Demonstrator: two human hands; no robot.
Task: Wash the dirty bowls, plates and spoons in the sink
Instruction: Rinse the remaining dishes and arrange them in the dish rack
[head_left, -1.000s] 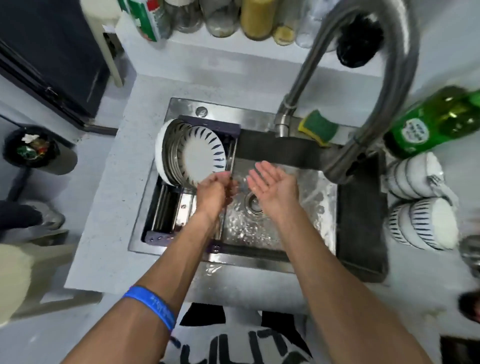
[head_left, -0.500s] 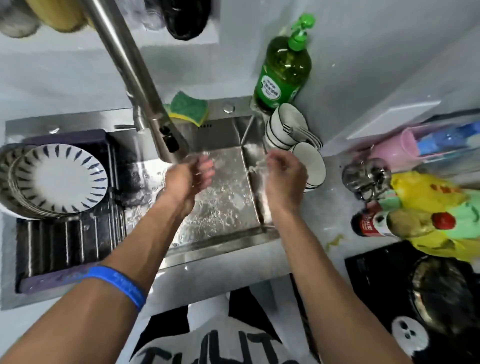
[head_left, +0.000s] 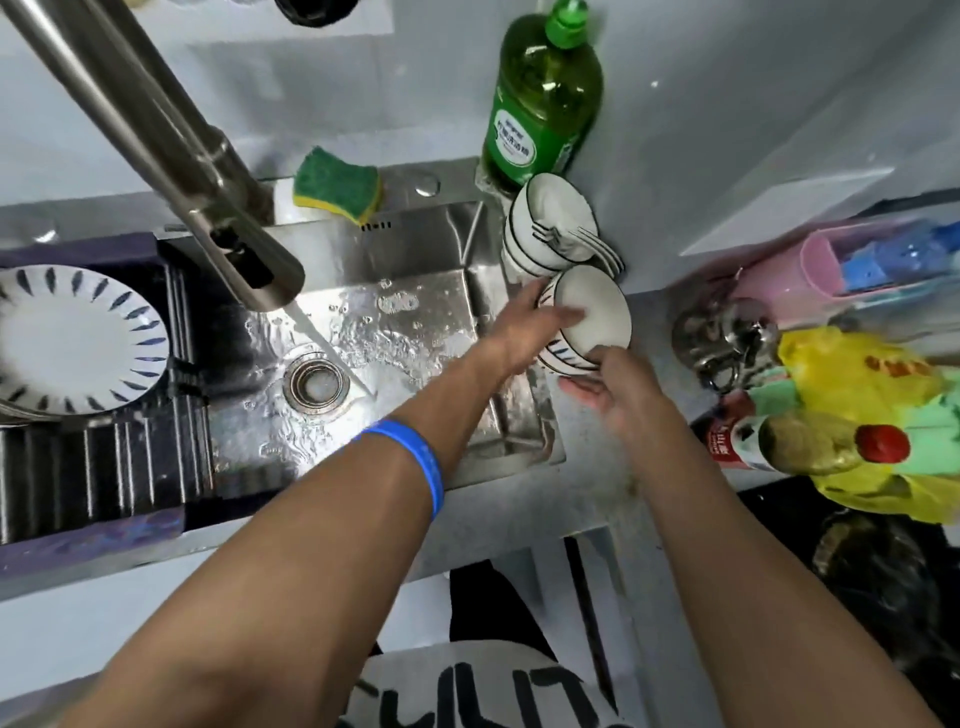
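Both hands grip one bowl stack (head_left: 592, 332) on the counter (head_left: 597, 499) at the sink's (head_left: 363, 332) right edge: left hand (head_left: 524, 332) across its rim, right hand (head_left: 618, 389) beneath. A second stack (head_left: 550, 228) holds spoons (head_left: 582, 244) behind. One plate (head_left: 78, 338) stands at the sink's left end.

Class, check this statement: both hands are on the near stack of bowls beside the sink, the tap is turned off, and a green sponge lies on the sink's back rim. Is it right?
Not quite. The head view shows the tap running: water streams into the sink. The rest holds: the left hand and right hand are on the near stack of bowls, and the green sponge lies on the back rim.
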